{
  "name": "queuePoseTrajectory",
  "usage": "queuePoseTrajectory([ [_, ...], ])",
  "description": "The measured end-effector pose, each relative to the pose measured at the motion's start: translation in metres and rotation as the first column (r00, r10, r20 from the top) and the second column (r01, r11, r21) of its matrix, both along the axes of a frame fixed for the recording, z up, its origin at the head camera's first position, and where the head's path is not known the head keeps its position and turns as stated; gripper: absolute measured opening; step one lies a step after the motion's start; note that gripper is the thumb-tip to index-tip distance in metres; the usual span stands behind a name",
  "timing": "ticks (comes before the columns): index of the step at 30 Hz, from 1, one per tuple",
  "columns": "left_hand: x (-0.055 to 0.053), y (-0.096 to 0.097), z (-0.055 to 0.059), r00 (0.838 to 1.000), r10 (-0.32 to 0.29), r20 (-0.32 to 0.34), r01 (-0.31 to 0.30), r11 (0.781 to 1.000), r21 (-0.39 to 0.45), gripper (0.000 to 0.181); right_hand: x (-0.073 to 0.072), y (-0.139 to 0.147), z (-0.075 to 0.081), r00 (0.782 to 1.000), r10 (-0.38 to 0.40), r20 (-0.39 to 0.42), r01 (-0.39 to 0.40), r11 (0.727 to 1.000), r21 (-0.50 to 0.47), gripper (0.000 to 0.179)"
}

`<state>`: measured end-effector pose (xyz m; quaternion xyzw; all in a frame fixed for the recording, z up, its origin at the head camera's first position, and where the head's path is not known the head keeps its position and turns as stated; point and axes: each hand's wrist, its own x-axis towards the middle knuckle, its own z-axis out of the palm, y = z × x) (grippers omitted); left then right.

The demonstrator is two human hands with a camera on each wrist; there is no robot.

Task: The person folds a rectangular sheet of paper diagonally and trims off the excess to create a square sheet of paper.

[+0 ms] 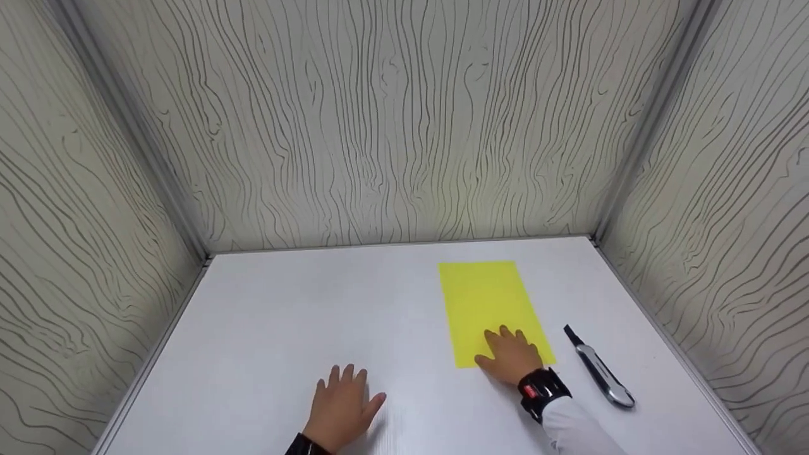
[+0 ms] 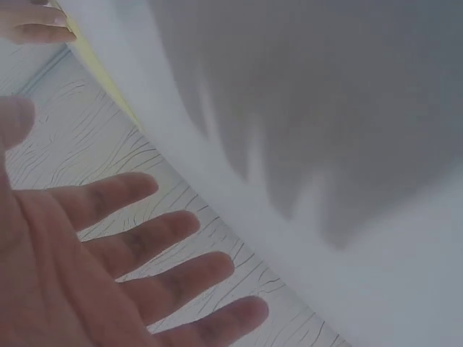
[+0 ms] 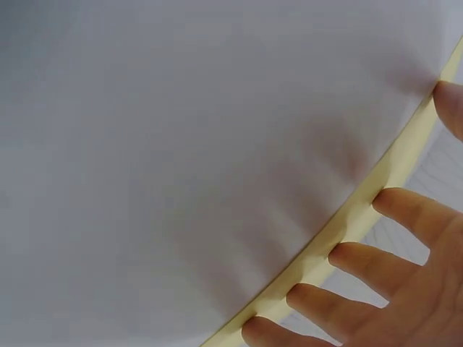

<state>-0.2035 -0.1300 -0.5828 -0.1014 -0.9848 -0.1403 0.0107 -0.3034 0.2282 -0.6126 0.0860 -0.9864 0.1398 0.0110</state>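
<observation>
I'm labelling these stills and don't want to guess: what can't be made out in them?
Head view: part of the yellow sheet, hidden under the right hand.
Head view: the rest of the left wristband, cut off by the bottom edge.
Head view: any lettering on the red patch at the right wrist, too small.
Right wrist view: the base of the right thumb, cut off by the right edge.

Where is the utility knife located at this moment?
In the head view, the utility knife lies on the right side of the white table, to the right of the yellow sheet and the right hand.
</observation>
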Motion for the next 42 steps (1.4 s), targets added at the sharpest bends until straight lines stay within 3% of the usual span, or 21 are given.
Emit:
queuePoseTrajectory([
  [8, -0.009, 0.019, 0.007, 0.997, -0.073, 0.008, 0.073, 0.997, -0.029, 0.056, 0.017, -0.016, 0.003, 0.998, 0.066, 0.017, -0.065, 0.998, -0.013, 0.066],
  [16, -0.019, 0.039, 0.006, 0.990, -0.135, 0.045, 0.139, 0.985, -0.100, 0.058, 0.035, -0.027, 0.002, 0.988, 0.147, 0.041, -0.145, 0.989, -0.034, 0.068],
  [26, -0.027, 0.052, 0.000, 0.945, -0.327, -0.021, 0.320, 0.934, -0.158, 0.063, 0.062, -0.037, 0.018, 0.927, 0.359, 0.113, -0.352, 0.933, -0.070, 0.070],
  [29, -0.030, 0.057, -0.003, 0.942, -0.335, 0.001, 0.330, 0.927, -0.176, 0.072, 0.065, -0.036, 0.018, 0.909, 0.400, 0.120, -0.397, 0.917, -0.045, 0.069],
  [42, -0.034, 0.066, -0.014, 0.950, -0.298, 0.094, 0.310, 0.938, -0.159, 0.097, 0.076, -0.031, 0.018, 0.862, 0.487, 0.144, -0.495, 0.869, 0.025, 0.067],
])
